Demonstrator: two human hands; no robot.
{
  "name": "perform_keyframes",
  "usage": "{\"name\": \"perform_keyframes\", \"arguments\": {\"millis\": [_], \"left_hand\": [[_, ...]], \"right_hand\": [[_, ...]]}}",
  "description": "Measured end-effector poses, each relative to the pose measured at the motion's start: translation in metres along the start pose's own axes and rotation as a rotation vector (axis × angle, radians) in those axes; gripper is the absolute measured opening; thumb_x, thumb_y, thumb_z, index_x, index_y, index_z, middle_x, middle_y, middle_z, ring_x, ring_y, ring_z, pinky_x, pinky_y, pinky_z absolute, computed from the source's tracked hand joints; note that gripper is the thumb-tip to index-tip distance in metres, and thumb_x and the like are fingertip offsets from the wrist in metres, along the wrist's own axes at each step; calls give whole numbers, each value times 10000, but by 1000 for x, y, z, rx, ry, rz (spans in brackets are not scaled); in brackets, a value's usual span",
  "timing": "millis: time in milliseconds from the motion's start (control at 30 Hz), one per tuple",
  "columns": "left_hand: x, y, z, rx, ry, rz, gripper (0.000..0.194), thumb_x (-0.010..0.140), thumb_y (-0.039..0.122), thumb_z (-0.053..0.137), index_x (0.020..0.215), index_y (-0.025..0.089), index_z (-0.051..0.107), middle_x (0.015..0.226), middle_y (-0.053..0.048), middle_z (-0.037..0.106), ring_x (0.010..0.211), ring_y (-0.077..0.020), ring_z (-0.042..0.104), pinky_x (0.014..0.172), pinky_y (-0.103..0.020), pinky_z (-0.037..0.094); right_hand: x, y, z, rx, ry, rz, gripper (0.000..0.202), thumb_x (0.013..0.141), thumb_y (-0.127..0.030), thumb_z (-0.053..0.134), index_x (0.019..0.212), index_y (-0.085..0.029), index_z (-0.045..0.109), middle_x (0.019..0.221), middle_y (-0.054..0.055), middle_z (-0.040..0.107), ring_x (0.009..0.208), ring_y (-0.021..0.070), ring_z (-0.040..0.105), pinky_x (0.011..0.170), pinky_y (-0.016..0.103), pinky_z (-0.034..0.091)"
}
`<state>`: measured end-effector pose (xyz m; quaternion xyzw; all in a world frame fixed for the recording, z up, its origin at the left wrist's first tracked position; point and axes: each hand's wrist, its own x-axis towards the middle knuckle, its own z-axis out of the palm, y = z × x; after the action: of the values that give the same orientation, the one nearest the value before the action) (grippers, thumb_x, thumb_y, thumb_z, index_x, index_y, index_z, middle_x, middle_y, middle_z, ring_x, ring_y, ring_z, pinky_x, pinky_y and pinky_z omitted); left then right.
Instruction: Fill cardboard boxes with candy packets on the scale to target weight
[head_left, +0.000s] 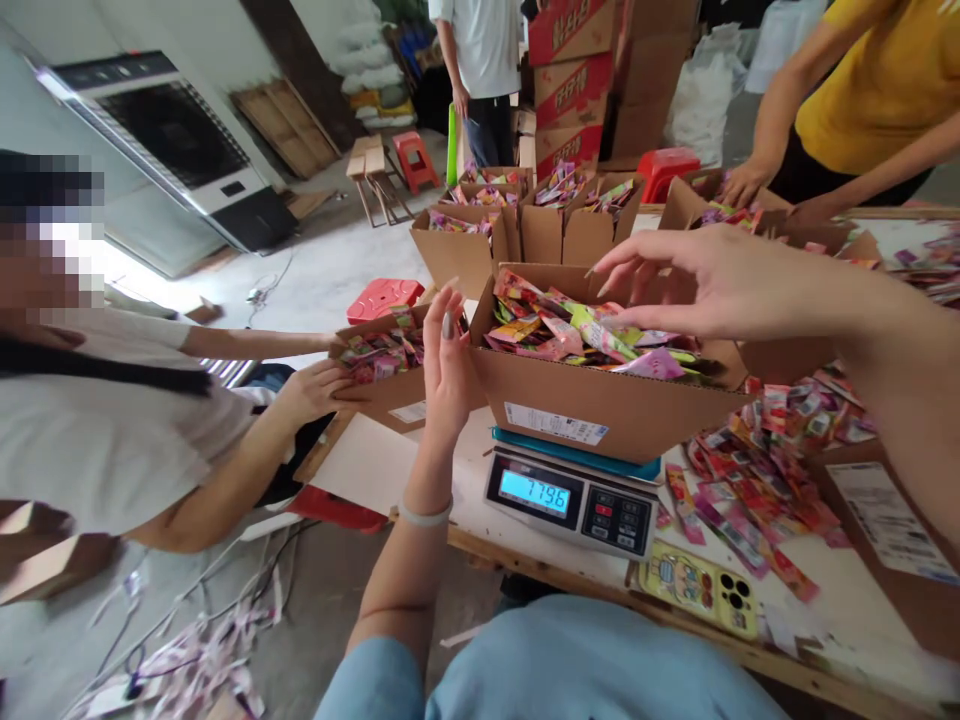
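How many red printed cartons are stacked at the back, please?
3: a top carton, a middle carton and a bottom carton, in one column just right of the standing person's white shirt. Others may be hidden behind.

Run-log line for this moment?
left hand: open, beside box | right hand: open, over sachets in box | box: on scale | display: lit

Hands (pixel 448 365) at packet-filled box (pixel 600 400)
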<state>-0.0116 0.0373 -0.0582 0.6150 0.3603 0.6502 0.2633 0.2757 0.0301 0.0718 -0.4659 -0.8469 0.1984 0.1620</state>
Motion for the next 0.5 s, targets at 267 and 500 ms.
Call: {"name": "perform_keyframes", "arguments": {"millis": [267, 500], "left_hand": [[-1, -3, -1, -36, -17, 24, 606, 993, 741, 443, 1443, 368, 603, 1588, -68, 559, 1495, -292, 519, 1270, -482, 382], [-4, -4, -5, -25, -30, -77, 699, 958, 822, 360, 1481, 398, 550, 1589, -78, 547, 1531, -322, 469, 1232, -521, 420]], "right_hand": [[30, -1, 19, -399, -190, 164, 445, 829, -570, 666, 999, -160, 692, 914, 94, 691, 743, 164, 595, 663, 307, 426], [2, -8, -14, -50, 65, 373, 292, 931, -293, 632, 1154, -105, 640, 937, 53, 703, 707, 58, 570, 639, 231, 406]]}}
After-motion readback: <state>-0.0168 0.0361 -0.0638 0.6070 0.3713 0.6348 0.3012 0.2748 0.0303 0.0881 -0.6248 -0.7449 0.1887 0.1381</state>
